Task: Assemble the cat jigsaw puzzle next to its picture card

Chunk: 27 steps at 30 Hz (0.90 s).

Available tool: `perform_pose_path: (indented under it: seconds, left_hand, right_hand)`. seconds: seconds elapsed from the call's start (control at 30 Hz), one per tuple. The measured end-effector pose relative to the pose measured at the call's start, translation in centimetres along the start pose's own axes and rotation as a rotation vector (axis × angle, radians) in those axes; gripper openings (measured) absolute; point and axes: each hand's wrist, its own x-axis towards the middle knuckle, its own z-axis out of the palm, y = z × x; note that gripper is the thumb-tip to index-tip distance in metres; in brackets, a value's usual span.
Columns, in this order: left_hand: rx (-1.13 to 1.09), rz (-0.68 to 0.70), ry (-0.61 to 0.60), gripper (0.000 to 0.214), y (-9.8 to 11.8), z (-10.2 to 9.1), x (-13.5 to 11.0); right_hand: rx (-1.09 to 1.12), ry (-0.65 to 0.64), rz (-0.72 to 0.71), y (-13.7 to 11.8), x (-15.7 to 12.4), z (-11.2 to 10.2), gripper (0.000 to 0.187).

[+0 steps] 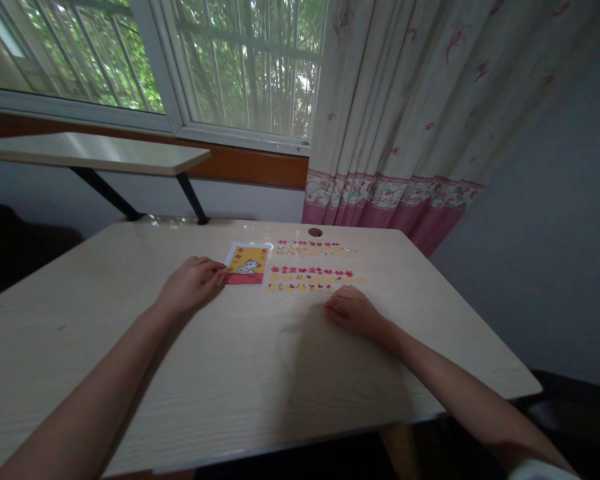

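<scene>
Beyond the left hand and off to its left, a smooth, pale shelf with a light sheen rests on slanting black struts. Under both hands spreads the desktop, a creamy board with fine wood-like grain and a rounded near right corner.

The left hand lies palm down, fingers bent and nearly together, its fingertips at the left edge of the picture card; whether they pinch it or merely rest there I cannot tell. The card, just right of those fingertips, is a flat rectangle with a pale border, orange-yellow above and red below, showing a white animal (a chicken, perhaps).

Right of the card, between the hands and slightly beyond the right one, small flat jigsaw-like pieces lie in rows, red, yellow and some whitish, in two groups. The right hand is loosely curled beside the nearest row; whether it grips anything is hidden. Beyond it hangs a pleated, flower-patterned fabric curtain, pink at the hem.
</scene>
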Motion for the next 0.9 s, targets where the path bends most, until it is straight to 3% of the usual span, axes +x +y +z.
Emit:
perform_pose_path:
  seconds: [0.1,0.27,0.67,0.9]
  left_hand:
    - [0.081,-0.05,-0.006,0.045,-2.2,1.1,0.2]
    - [0.166,0.018,-0.071,0.045,-3.0,2.0,0.2]
    - [0.086,0.054,-0.185,0.042,-4.2,-0.1,-0.6]
    - [0.081,0.022,-0.064,0.056,-3.3,1.4,-0.2]
  right_hand:
    - [0.003,-0.015,-0.011,0.0,0.0,0.1,0.016]
    - [0.003,0.003,0.005,0.0,-0.1,0.1,0.017]
    - [0.005,0.028,0.009,0.4,-0.2,-0.2,0.018]
    - [-0.016,0.06,0.033,1.2,-0.2,-0.8,0.018]
